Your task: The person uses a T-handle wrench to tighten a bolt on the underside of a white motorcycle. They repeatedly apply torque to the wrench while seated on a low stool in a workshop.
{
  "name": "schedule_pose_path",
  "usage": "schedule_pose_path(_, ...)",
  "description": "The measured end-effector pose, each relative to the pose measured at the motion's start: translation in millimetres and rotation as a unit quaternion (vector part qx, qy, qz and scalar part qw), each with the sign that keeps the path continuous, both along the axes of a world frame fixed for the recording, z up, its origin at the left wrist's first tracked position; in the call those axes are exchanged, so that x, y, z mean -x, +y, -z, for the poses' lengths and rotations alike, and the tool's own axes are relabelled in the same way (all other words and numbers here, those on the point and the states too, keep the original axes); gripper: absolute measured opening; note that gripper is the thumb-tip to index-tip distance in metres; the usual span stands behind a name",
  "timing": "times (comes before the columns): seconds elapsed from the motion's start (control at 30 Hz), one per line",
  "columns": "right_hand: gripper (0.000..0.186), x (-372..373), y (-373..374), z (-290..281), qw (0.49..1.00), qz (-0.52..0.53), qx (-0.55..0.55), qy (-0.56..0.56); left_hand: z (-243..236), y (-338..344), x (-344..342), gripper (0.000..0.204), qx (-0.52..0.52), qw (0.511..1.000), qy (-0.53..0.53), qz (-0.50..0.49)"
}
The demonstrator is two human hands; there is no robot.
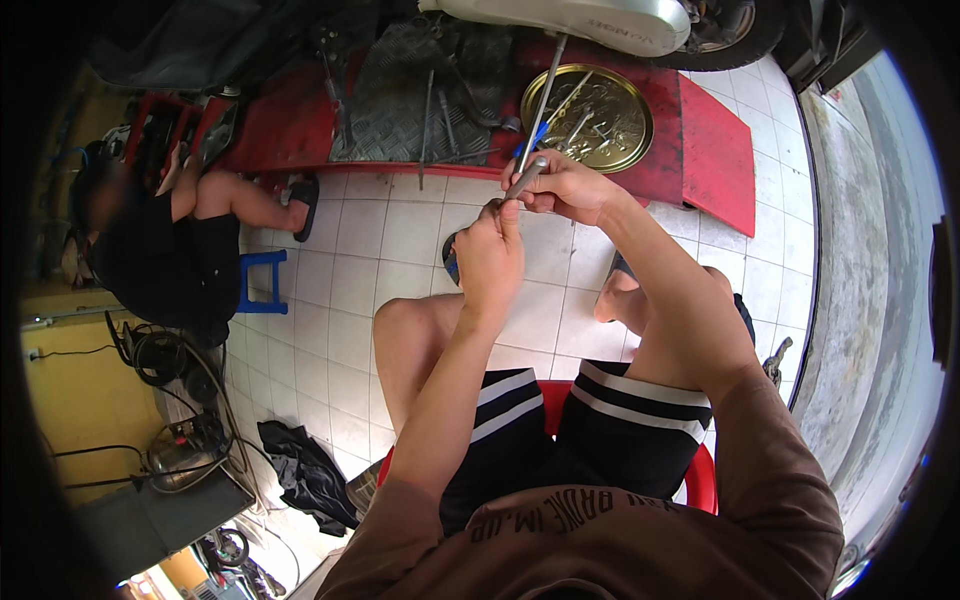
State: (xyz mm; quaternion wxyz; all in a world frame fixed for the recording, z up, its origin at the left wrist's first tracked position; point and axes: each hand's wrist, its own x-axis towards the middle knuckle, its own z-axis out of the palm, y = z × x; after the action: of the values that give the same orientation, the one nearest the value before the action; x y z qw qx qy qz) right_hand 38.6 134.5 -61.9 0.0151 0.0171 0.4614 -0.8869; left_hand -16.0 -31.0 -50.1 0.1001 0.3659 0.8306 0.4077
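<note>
Both of my hands meet in front of the red bench, on what looks like a T-handle wrench. Its long thin shaft runs up to the underside of a pale scooter cover, and a thick grey bar lies across its near end. My left hand is closed, thumb up, at the bar's lower end. My right hand pinches the bar and shaft from the right. Behind the shaft a small blue piece shows, too covered to name. A round gold tray of small metal parts sits just beyond.
The red bench carries a metal tread plate with several long tools. On the left, another person sits by a blue stool. Cables, a dark compressor-like machine and a black cloth are lower left.
</note>
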Motion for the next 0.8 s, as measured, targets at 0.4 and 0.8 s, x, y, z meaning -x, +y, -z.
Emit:
schedule_pose_path(0.4,0.021,8.4,17.2,2.9,0.998,0.044,0.011,-0.032,-7.5,-10.0,-19.1,0.045,-0.134,0.98,-0.133,-0.055)
schedule_pose_path(0.8,0.027,4.6,22.5,-0.1,0.994,0.092,-0.007,-0.061,-15.0,-7.7,-31.7,0.057,-0.123,0.983,-0.136,-0.019)
